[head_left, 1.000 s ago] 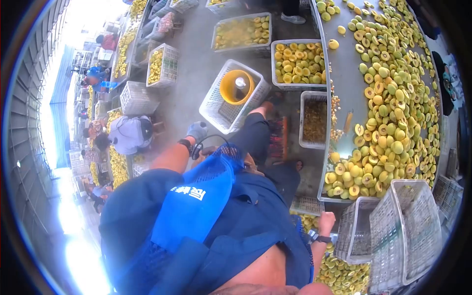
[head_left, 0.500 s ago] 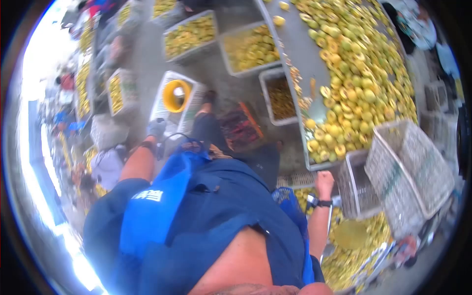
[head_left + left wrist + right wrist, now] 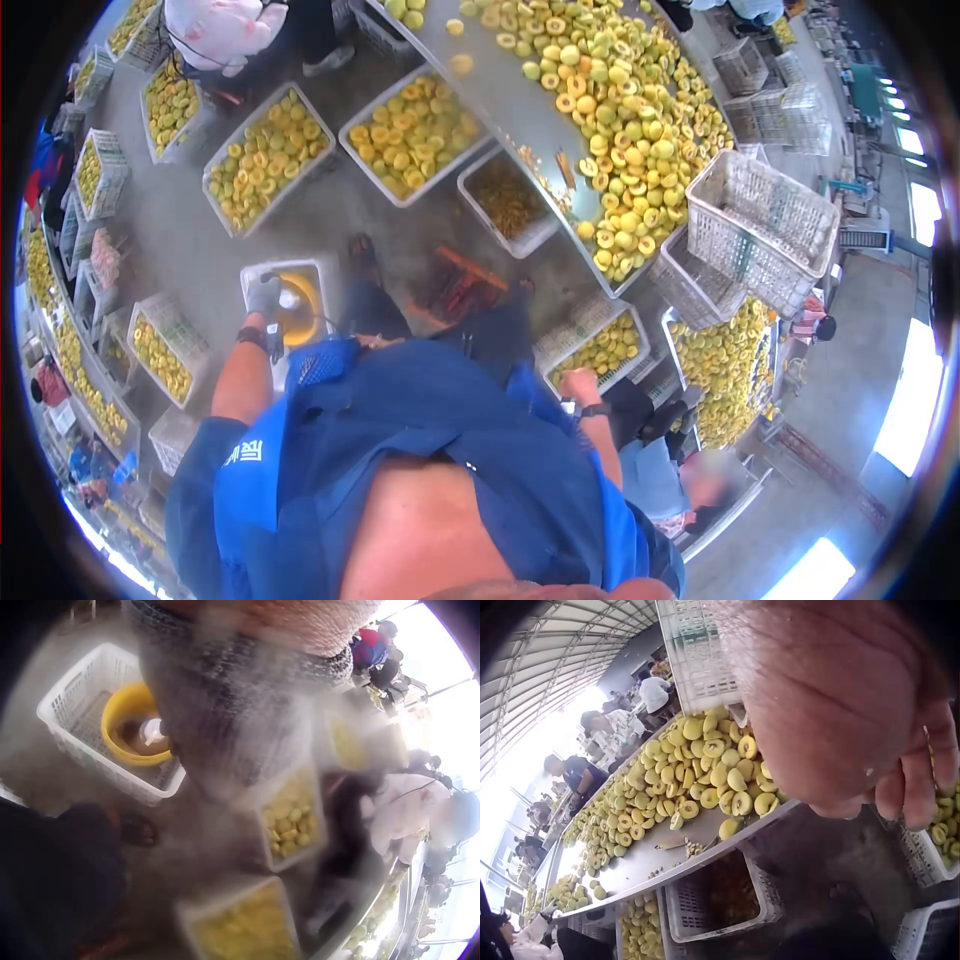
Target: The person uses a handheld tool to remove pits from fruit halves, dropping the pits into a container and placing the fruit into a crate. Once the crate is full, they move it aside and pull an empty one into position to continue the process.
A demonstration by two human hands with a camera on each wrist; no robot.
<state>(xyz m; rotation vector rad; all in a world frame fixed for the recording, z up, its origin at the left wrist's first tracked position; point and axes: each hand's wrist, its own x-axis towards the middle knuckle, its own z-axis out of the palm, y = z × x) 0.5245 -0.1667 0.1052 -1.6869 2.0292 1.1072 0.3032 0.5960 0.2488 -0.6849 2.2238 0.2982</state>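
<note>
Yellow bucket [image 3: 136, 759]: sits inside a white crate [image 3: 79, 697] on the floor, 9 o'clock in head view, 10 o'clock in left wrist view. White item [image 3: 152, 731] inside it.
Left hand [image 3: 263, 297]: grey glove, at the bucket's 9 o'clock side in head view, overlapping the crate's edge.
Left grip: can't tell. Glove is smeared in its wrist view and the fingers don't read, so contact is unclear.
Right hand [image 3: 578, 382]: bare, 4 o'clock in head view, near a fruit crate [image 3: 570, 327], at that crate's 7 o'clock.
Right grip: released, fingers loosely bent, holding nothing.
Worktop [image 3: 475, 62]: 1 o'clock, grey surface, heaped with fruit halves [image 3: 640, 140].
Brown-scrap crate [image 3: 537, 238]: 12 o'clock, on the floor just beside the worktop's edge.
Crate stack [image 3: 765, 225]: between 2 and 3 o'clock, beside the worktop's near end.
</note>
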